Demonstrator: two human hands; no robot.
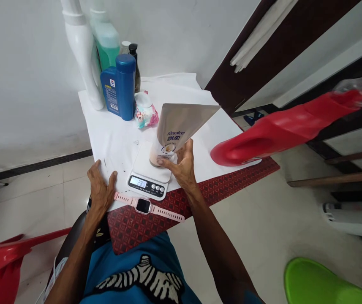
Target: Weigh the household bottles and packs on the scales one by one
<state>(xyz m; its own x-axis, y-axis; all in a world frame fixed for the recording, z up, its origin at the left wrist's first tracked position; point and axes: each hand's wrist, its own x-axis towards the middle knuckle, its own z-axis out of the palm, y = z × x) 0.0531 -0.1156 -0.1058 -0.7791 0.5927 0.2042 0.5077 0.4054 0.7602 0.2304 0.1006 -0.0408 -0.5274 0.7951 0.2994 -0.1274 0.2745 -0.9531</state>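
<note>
Along its near edge, the table (133,232) is showing dark red with a black diamond pattern, and a white sheet (104,135) is covering the rest. Near that edge, the scale (149,162) is pairing white with a black panel, the tube (176,124) is showing greyish beige with dark blue lettering, and the watch (143,206) is combining pale pink straps with a black screen. By the right edge, one bottle (272,131) is standing out bright red. Towards the far-left corner, others are showing plain white (84,59), translucent green (108,50) and deep blue (125,88).

light: even, diffuse | shadows: soft | edges: red bottle (272,131) stretched | focus: mostly sharp
</note>
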